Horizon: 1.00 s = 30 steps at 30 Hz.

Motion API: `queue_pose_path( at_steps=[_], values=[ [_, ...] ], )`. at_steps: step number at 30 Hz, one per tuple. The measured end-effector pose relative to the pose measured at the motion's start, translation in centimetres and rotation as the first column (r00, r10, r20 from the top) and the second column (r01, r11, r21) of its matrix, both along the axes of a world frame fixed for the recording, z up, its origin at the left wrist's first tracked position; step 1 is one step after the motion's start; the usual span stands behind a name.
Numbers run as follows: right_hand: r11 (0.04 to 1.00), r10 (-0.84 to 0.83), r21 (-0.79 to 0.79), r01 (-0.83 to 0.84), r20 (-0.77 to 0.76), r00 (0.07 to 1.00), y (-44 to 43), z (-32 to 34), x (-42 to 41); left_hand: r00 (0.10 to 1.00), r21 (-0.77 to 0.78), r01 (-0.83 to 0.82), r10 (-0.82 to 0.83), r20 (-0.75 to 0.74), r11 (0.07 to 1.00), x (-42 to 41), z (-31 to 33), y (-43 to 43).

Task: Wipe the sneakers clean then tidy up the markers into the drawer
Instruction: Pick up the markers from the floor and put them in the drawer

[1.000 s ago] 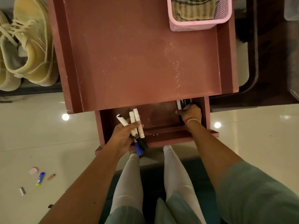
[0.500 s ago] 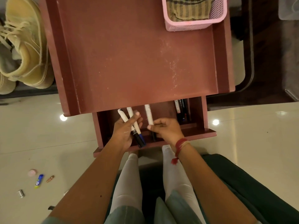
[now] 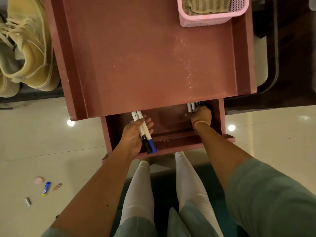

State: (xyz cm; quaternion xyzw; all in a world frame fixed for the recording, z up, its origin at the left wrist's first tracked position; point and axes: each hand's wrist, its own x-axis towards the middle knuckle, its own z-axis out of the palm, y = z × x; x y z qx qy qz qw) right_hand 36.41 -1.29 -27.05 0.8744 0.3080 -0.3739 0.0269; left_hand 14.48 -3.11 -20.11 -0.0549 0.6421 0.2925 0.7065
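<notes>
Markers (image 3: 146, 130) with white barrels, two of them, one capped black and one capped blue, are held in the left hand (image 3: 133, 135) above the left side of a reddish-brown wooden drawer (image 3: 179, 142), which is pulled open beneath a matching table top (image 3: 145, 57). They are laid side by side along the palm, with fingers curled beneath them and caps pointing toward the person, seemingly as a supply to be passed across. The right hand (image 3: 201, 116) is pressed into the drawer's far right corner, against a row of stored markers (image 3: 191, 106) packed lengthwise along the side wall. Whether anything is gripped there cannot be told, as the fingers are hidden. The held pair is well apart from that row, with bare drawer floor between. Pale yellow sneakers (image 3: 29, 48) are seen left of the table.
</notes>
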Motion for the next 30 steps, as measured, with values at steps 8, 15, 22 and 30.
queue_pose_path(
  at_steps=[8,15,22,30],
  values=[
    [0.974,-0.212,-0.033,0.223,-0.473,0.855,-1.3,6.6,-2.6,0.998,0.047,0.047,-0.046,-0.032,0.998,0.3,0.8,0.2],
    [0.999,0.019,0.035,0.003,-0.604,0.797,-4.4,10.6,-8.4,0.993,0.081,0.117,-0.117,-0.004,0.990,1.1,1.5,0.1],
    [0.979,-0.184,-0.025,0.200,-0.519,0.835,-3.3,7.9,-5.2,1.000,0.033,0.012,-0.012,-0.019,0.999,0.8,0.9,-0.1],
    [0.987,0.147,0.074,-0.144,-0.039,0.988,-1.3,1.4,-1.9,0.994,-0.086,-0.013,0.003,-0.113,0.996,1.4,0.3,0.6]
  ],
)
